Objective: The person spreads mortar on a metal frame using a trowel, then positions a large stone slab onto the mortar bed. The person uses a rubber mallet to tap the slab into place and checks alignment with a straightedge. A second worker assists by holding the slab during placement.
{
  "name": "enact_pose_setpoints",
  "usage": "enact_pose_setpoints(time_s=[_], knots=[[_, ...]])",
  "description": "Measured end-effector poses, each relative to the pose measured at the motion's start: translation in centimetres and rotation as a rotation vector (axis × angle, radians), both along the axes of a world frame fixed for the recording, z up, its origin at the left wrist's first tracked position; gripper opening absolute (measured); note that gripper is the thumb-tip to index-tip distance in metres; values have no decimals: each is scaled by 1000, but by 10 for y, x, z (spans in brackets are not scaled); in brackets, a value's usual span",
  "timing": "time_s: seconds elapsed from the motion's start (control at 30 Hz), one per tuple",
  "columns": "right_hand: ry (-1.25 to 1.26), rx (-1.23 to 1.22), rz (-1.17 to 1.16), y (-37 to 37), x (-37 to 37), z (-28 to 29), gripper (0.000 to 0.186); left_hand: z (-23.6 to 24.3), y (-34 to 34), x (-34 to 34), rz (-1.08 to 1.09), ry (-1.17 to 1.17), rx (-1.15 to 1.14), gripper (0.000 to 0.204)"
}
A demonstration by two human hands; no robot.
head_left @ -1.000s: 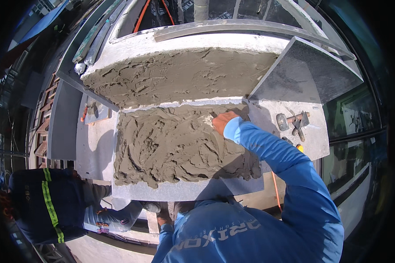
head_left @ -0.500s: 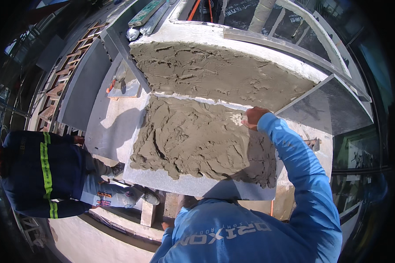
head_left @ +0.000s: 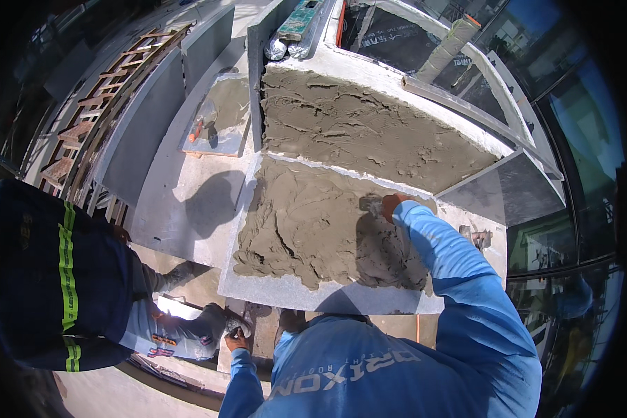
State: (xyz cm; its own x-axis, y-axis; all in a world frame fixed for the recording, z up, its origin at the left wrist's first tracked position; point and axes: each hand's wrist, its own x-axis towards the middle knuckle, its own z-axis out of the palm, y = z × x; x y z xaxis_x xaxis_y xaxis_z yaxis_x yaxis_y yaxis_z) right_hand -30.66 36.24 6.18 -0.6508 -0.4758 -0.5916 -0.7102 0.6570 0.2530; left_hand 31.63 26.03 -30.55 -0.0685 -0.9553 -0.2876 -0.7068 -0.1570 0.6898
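Observation:
My right hand (head_left: 396, 207) is closed on a trowel (head_left: 372, 205), which rests in wet grey mortar (head_left: 306, 230) spread thickly over a speckled grey stone slab (head_left: 327, 297); my shadow falls across its right part. Beyond the slab, an upright face coated with mortar (head_left: 362, 122) runs between two standing stone panels (head_left: 256, 104) (head_left: 508, 191). Low at the bottom, in front of the slab, my left hand (head_left: 236, 341) has curled fingers around something small and dark that I cannot make out.
A co-worker (head_left: 63, 279) in dark high-visibility clothing stands close at the left. Behind them are a board with tools (head_left: 223, 143), grey panels (head_left: 139, 132) and wooden ladders (head_left: 111, 90). A long bar (head_left: 460, 104) lies on the back ledge. Tools (head_left: 474, 238) sit right, beside glazing (head_left: 578, 174).
The view has turned, so the worktop appears further right and more shows at left. My right hand with the trowel has shifted slightly across the mortar; my left hand has come further into view.

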Motion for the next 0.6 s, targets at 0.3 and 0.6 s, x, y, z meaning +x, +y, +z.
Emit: enact_pose_setpoints(time_s=[0.3, 0.6], knots=[[-488, -191, -600, 3, -85, -10, 59, -7, 7, 65, -1025, -1024, 235, 24], [-569, -192, -638, -52, -127, -65, 50, 17, -20, 47, 133, 153, 168, 25]])
